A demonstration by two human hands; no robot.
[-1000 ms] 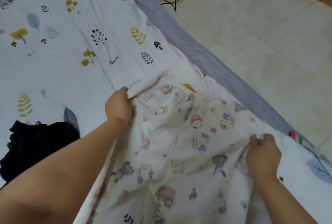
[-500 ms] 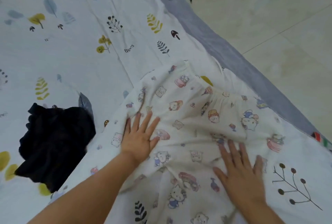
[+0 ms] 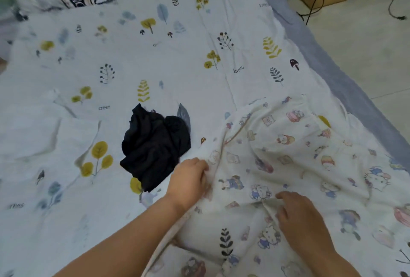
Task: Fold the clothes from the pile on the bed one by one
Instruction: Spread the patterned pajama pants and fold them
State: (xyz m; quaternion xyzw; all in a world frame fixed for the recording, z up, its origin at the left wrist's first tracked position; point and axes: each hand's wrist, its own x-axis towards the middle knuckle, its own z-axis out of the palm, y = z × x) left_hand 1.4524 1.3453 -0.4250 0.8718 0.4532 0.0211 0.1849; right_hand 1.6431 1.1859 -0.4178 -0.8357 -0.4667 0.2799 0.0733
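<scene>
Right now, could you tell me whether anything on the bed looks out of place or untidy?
Only mildly. The black garment lies crumpled in a heap on the sheet, unfolded. The cartoon-print garment is creased and bunched where the left hand grips its edge and the right hand pinches a fold. Nothing looks spilled or damaged.

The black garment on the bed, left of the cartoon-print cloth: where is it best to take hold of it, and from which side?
Probably the raised upper corner of the black garment, reached from above and from its right side. It lies crumpled in a heap, with no collar or hem to be made out, so a peak that sticks up is the easiest pinch. The left hand is nearest, but it now grips the cartoon-print cloth.
</scene>
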